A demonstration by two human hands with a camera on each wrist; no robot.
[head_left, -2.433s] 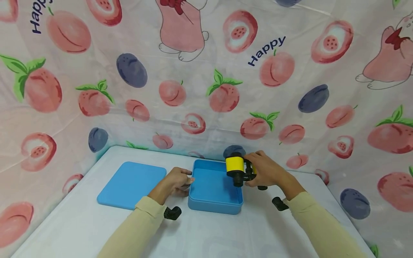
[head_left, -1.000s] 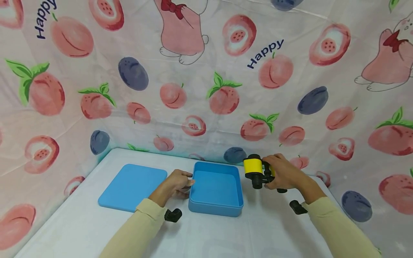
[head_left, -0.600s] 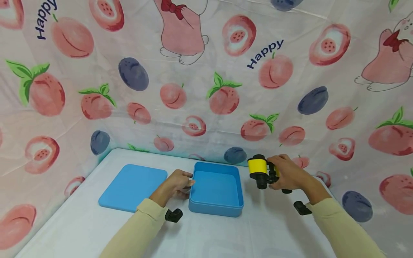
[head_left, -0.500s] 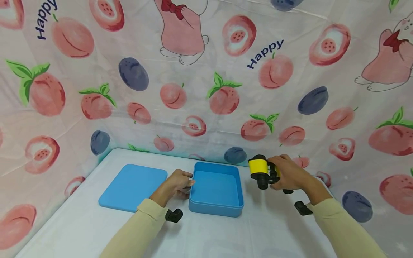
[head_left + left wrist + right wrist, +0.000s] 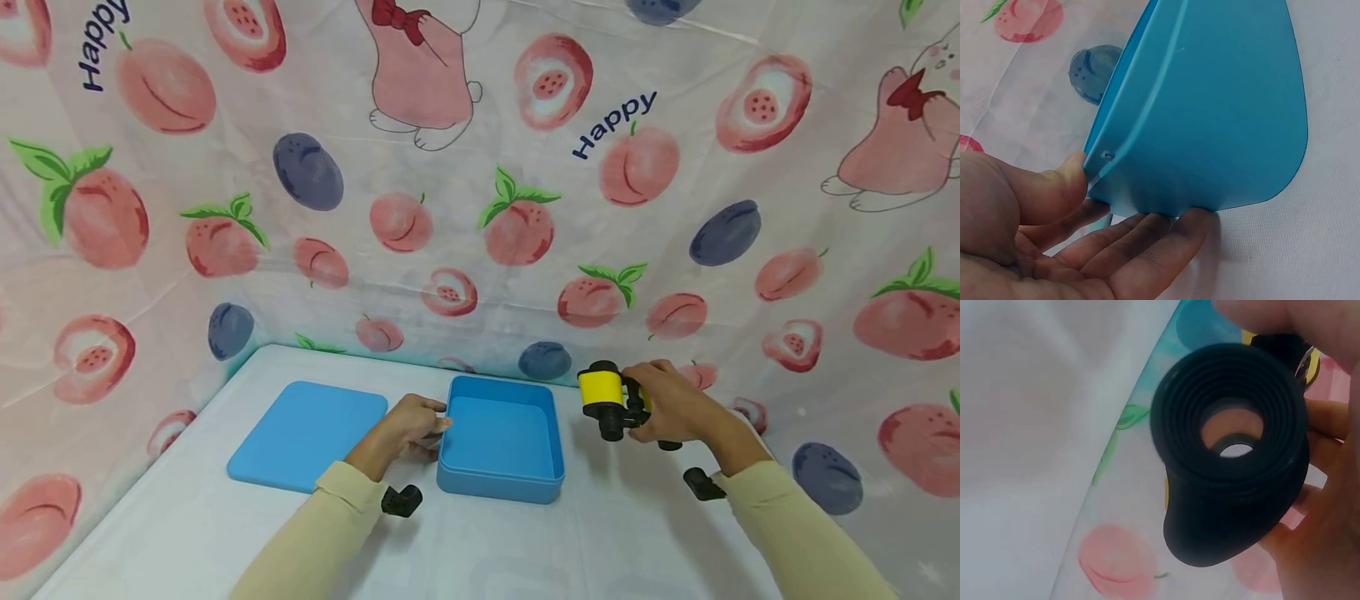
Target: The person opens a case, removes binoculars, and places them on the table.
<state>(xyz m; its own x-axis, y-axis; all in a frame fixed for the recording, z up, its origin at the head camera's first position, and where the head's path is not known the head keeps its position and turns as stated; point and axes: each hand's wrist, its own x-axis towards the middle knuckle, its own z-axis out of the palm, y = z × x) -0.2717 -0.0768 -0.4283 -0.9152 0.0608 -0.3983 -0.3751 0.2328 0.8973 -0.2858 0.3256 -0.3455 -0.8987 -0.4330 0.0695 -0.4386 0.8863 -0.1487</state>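
In the head view a shallow blue box (image 5: 498, 437) with no lid on it sits mid-table. My left hand (image 5: 406, 425) is at its left side. The left wrist view shows the thumb (image 5: 1063, 187) at the rim and extended fingertips against the wall of the box (image 5: 1210, 112). Right of the box, my right hand (image 5: 671, 404) grips yellow-and-black binoculars (image 5: 602, 388) by one barrel, above the white tabletop. Up close in the right wrist view, a black eyepiece of the binoculars (image 5: 1230, 494) faces the camera, fingers curled behind it.
A flat blue lid (image 5: 311, 435) lies on the white table (image 5: 480, 550), left of my left hand. Behind and beside the table hangs a fruit-and-rabbit printed cloth (image 5: 450, 250). Black wrist cameras (image 5: 402, 501) stick out below both hands.
My right hand has carried the binoculars rightward from over the box to beside it, then held nearly still for the last half second. My left hand stays at the box.
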